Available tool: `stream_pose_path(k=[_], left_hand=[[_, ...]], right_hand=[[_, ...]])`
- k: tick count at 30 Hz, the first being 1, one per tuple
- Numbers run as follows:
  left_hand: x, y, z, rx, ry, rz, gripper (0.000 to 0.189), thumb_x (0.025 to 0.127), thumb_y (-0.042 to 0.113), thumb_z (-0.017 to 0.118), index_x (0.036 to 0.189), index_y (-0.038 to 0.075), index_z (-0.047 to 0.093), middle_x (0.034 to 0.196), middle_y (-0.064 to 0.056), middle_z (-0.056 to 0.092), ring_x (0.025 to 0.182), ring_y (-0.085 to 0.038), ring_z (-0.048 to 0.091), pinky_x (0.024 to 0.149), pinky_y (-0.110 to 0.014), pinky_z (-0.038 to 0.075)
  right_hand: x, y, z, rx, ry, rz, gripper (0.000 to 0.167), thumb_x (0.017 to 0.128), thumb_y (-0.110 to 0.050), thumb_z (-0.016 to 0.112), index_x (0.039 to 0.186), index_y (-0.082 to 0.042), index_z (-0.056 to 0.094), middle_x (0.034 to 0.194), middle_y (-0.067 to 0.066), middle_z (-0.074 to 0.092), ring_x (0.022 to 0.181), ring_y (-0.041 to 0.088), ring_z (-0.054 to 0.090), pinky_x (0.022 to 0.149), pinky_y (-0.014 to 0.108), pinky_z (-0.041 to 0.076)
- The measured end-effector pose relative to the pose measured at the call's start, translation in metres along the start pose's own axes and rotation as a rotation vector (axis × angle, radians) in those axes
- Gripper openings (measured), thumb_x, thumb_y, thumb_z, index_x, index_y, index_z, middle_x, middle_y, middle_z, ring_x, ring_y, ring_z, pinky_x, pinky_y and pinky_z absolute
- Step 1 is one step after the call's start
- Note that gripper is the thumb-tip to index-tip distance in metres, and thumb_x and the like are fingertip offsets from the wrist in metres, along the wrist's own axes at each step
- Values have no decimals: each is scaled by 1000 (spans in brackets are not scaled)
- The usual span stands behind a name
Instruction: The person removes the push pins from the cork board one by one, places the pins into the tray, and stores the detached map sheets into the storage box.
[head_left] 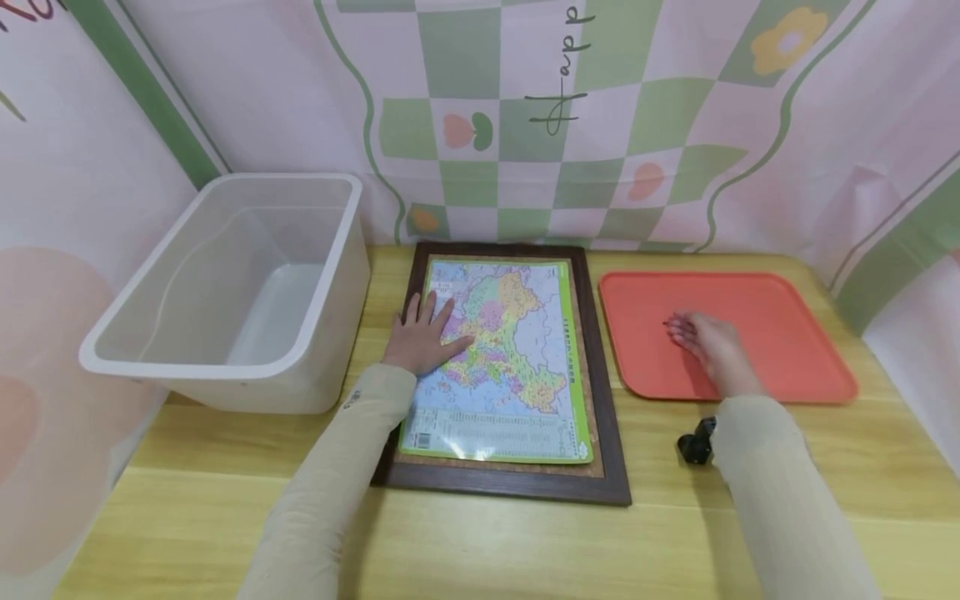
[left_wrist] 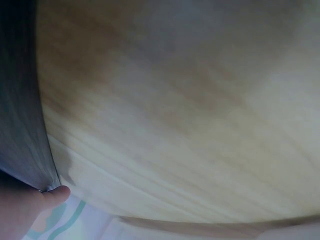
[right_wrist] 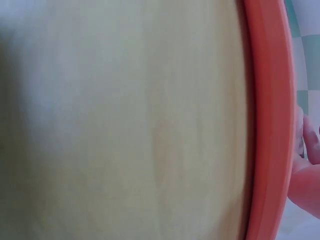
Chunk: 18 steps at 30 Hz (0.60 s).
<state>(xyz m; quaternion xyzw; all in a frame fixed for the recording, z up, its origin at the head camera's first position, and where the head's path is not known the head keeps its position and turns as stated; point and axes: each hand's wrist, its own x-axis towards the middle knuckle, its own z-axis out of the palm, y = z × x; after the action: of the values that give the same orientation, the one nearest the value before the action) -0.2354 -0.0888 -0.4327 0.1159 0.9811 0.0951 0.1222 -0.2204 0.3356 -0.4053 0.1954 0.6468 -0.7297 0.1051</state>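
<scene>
My left hand (head_left: pixel 422 335) lies with fingers spread on the left part of a colourful map (head_left: pixel 487 358). The glossy, green-edged map lies sideways on a cork board with a dark brown frame (head_left: pixel 510 483). In the left wrist view only part of the left hand (left_wrist: pixel 30 210) shows, beside the dark frame edge. Over the red tray (head_left: pixel 795 333), my right hand (head_left: pixel 708 343) has its fingers drawn together, a tiny dark thing (head_left: pixel 666 322) at their tips, its kind too small to make out. The right wrist view catches some fingers (right_wrist: pixel 311 142) beyond the tray's rim.
A deep whitish plastic bin (head_left: pixel 330 333) stands to the left of the board. A small black object (head_left: pixel 697 443) is by the right sleeve, between board and tray. Behind the wooden table (head_left: pixel 480 542) hangs a green-and-pink checked curtain (head_left: pixel 532 100).
</scene>
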Motion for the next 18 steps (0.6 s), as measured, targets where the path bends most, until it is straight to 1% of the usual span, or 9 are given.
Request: stream_pose_path(k=[2, 5, 8, 10, 14, 16, 18], left_hand=[[0, 0, 0, 1, 3, 1, 83, 90, 74, 29, 155, 29, 2, 163, -7, -5, 150, -34, -9, 117, -63, 10], [0, 0, 0, 2, 11, 6, 83, 90, 73, 29, 155, 28, 3, 163, -9, -3, 150, -35, -8, 116, -63, 10], [0, 0, 0, 4, 14, 9, 83, 90, 73, 30, 155, 28, 4, 163, -9, -3, 150, -35, -7, 116, -64, 11], [1, 0, 1, 3, 10, 7, 83, 90, 73, 31, 155, 28, 3, 163, -9, -3, 150, -35, -8, 116, -63, 11], [1, -1, 1, -9, 8, 7, 84, 89, 74, 31, 155, 29, 4, 163, -8, -3, 150, -35, -8, 116, -63, 11], [1, -2, 1, -15, 19, 15, 86, 88, 77, 28, 155, 29, 4, 163, -9, -3, 150, -35, -8, 116, -64, 11], [0, -2, 1, -25, 23, 21, 88, 86, 80, 26, 155, 30, 4, 163, -8, -3, 150, -34, -8, 116, -64, 9]], right_hand=[[-1, 0, 3, -42, 6, -16, 50, 102, -20, 38, 147, 0, 28, 82, -14, 67, 81, -3, 64, 75, 13, 53], [-3, -1, 9, -93, 31, -42, 56, 102, -21, 37, 150, 4, 21, 80, -16, 64, 79, -5, 63, 73, 12, 52], [-3, -4, 18, -153, 56, -48, 57, 102, -23, 39, 149, 4, 22, 82, -16, 62, 80, -5, 61, 74, 11, 52], [-2, -5, 24, -211, 58, -48, 57, 102, -26, 38, 150, 2, 23, 88, -15, 60, 83, -5, 60, 77, 11, 52], [-2, -7, 37, -369, 50, -63, 57, 102, -33, 35, 149, -1, 28, 101, -11, 55, 88, -6, 57, 81, 12, 51], [-3, -7, 44, -433, 43, -82, 57, 103, -36, 34, 149, -2, 30, 109, -6, 55, 89, -7, 56, 82, 13, 51], [-4, -7, 51, -488, 31, -104, 57, 103, -37, 32, 148, -2, 32, 121, 2, 55, 90, -6, 56, 83, 14, 51]])
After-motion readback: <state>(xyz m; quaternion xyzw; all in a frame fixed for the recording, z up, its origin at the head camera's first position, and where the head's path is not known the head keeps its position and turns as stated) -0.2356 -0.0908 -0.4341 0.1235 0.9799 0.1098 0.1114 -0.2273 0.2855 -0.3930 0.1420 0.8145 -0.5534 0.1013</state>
